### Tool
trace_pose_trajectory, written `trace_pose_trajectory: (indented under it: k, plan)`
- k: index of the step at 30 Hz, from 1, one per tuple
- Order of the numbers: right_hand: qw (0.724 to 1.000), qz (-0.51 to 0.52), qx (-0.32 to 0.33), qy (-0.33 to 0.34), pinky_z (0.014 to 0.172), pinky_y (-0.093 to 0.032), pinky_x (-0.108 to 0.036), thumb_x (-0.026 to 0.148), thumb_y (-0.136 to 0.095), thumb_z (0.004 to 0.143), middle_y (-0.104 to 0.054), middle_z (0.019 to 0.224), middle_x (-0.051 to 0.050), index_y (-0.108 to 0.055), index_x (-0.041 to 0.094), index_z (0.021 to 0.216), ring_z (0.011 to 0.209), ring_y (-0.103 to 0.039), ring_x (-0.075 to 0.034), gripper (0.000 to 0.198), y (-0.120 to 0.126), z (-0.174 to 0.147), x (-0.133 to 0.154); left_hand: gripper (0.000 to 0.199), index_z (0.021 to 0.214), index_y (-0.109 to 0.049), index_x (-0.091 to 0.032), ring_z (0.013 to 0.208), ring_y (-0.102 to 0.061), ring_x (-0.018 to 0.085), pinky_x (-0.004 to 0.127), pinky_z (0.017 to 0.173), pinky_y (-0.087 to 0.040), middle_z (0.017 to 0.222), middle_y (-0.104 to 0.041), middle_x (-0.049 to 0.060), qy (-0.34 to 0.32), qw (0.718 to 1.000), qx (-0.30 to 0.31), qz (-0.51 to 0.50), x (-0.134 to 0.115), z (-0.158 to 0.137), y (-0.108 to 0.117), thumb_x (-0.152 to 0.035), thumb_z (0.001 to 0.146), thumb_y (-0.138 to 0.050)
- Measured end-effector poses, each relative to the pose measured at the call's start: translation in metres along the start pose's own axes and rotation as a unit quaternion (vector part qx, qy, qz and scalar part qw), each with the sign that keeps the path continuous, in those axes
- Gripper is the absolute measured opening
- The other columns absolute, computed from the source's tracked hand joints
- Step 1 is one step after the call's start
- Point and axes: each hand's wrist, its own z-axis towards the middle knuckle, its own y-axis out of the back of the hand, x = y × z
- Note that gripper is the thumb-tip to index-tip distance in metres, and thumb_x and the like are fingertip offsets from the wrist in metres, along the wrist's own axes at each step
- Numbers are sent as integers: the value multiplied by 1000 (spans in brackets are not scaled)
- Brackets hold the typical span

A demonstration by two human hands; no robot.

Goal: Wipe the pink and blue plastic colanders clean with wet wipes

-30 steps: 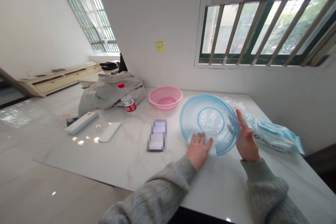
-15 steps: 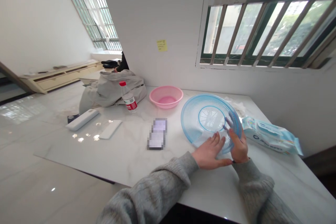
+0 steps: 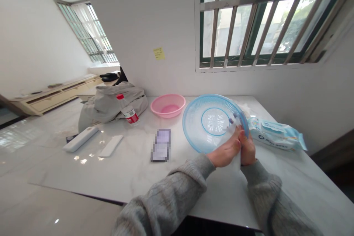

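Observation:
A round, clear blue plastic basket (image 3: 193, 123) with a slotted base is tilted up above the table. On its right side my right hand (image 3: 248, 150) grips the rim, fingers seen through the plastic behind it. My left hand (image 3: 225, 153) is closed on a white wipe (image 3: 231, 128) and presses it against the inner wall near that rim. Part of the wipe hangs below the hands. Just right of the basket lies a blue-and-white pack of wipes (image 3: 276, 134).
A pink basin (image 3: 168, 106) stands by the wall. Left of it are a red-capped bottle (image 3: 129, 112) and a grey cloth bag (image 3: 110, 99). A phone (image 3: 160, 145), a white flat piece (image 3: 111, 146) and a long white case (image 3: 81, 139) lie on the marble-patterned table (image 3: 132, 177).
My left hand has slid up and right along the basket, from flat fingers to a closed grip on the wipe. The camera view has turned slightly right.

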Motion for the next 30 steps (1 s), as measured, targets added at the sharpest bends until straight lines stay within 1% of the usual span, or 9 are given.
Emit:
trace_pose_trajectory:
  k: [3,8,12,15,18,21,24,27,30]
  plan:
    - [999,17,-21,-31,132,-20,-48,59,-58,96,-52,159,-1,-56,34,149,154,-37,-26,59,0,1,-5,79,166,-22,-14,163,2,25,45,132,0,176,-8,11,8,999,-42,18,9,16,1,-61,104,-30]
    - [995,80,-11,-56,132,-22,-48,55,-55,99,-46,163,1,-43,37,158,157,-32,-23,63,-9,0,-6,73,163,-32,-18,163,-2,26,45,131,-1,174,-18,11,-13,995,-92,47,30,29,8,-54,101,-45]
    - [995,88,0,-52,130,-25,-48,51,-58,98,-47,163,-1,-43,37,158,155,-37,-25,64,-13,0,-4,70,159,-38,-14,163,-8,28,49,131,-3,172,-24,16,-54,980,-96,165,41,26,24,-44,98,-53]
    - [994,93,15,-47,129,-27,-49,49,-59,98,-48,162,0,-50,38,154,152,-41,-26,57,-14,1,-3,68,160,-37,-16,162,-9,29,54,130,-5,172,-25,16,-64,941,-94,318,50,24,43,-47,101,-50]
    - [993,100,7,-62,128,-30,-50,49,-62,97,-51,160,0,-58,39,147,151,-44,-27,51,-12,1,-3,77,163,-29,-13,163,-2,28,53,131,-6,173,-22,17,-49,853,-39,518,58,24,63,-56,102,-44]
    - [992,92,2,-82,125,-35,-52,49,-64,95,-51,160,1,-61,43,143,148,-47,-29,49,-9,2,-3,79,166,-24,-21,163,1,28,53,131,-8,175,-12,12,-41,784,-31,618,65,25,79,-63,101,-40]
    - [993,79,-2,-87,120,-42,-54,50,-66,94,-49,161,2,-60,46,142,146,-50,-31,49,-5,3,-4,81,167,-19,-24,163,-1,27,52,131,-12,176,-8,10,-35,765,-34,643,71,24,91,-66,100,-38]
    - [995,54,-12,-84,117,-44,-56,49,-69,91,-50,160,2,-61,46,141,144,-52,-32,50,-2,5,-6,82,167,-16,-23,163,-6,28,54,130,-15,176,-8,10,-1,768,-44,638,77,17,99,-65,101,-38]
    - [997,32,-15,-73,117,-44,-56,45,-74,88,-53,157,1,-63,45,140,143,-52,-33,53,0,6,-7,85,167,-13,-16,162,-11,32,55,128,-20,175,-9,17,56,776,-66,625,82,6,103,-60,101,-42]
